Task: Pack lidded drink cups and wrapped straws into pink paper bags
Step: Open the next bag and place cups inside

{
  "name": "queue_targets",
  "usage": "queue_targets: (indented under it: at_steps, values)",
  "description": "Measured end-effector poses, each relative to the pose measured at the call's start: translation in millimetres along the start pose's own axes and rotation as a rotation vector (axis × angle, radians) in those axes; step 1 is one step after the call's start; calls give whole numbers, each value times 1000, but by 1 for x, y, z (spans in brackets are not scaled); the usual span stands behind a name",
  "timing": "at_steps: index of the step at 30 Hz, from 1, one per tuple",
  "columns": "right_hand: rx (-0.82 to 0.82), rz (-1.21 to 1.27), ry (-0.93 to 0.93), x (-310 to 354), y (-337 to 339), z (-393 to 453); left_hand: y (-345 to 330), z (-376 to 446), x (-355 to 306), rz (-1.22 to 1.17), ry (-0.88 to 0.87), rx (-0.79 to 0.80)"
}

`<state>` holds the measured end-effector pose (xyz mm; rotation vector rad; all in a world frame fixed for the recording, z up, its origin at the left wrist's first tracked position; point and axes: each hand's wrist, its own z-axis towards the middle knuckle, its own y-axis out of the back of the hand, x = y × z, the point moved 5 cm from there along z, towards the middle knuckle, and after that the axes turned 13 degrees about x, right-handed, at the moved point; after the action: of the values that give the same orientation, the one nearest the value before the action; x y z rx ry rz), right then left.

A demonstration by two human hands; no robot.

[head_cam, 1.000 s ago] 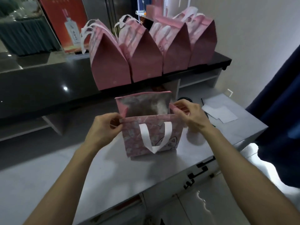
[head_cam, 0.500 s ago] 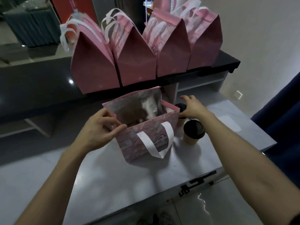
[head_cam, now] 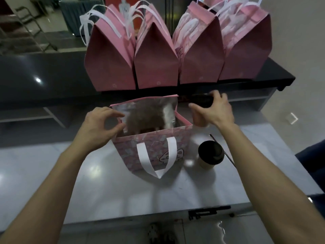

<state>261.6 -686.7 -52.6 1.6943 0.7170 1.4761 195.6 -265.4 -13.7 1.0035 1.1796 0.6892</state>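
Cup (head_cam: pixel 200 101) gripped by right hand (head_cam: pixel 213 110) just beside the open bag (head_cam: pixel 154 147), whose left rim my left hand (head_cam: pixel 98 125) pinches, I judge, to keep the mouth wide.

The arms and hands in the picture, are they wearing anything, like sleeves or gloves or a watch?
No. Both arms are bare as far as the picture shows, with no sleeves in view. The left hand and the right hand have no gloves, and no watch, bracelet or ring shows on the wrists or fingers.
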Motion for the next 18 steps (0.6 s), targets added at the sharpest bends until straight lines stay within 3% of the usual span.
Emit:
queue_targets:
  at_steps: [5, 8, 12, 15, 18]
  values:
    - [-483, 258, 281, 61, 56, -29, -9, 11, -5, 88, 99, 83]
    - [-551, 390, 497, 96, 77, -49, -13, 11, -7, 20, 110, 97]
    - [-144, 489, 645, 138, 71, -62, -6, 13, -3, 6, 83, 130]
    - [199, 370, 631, 165, 46, -66, 2, 16, 1, -1, 65, 151]
    - [426, 220, 599, 178, 17, -64, 8, 14, 5, 8, 35, 175]
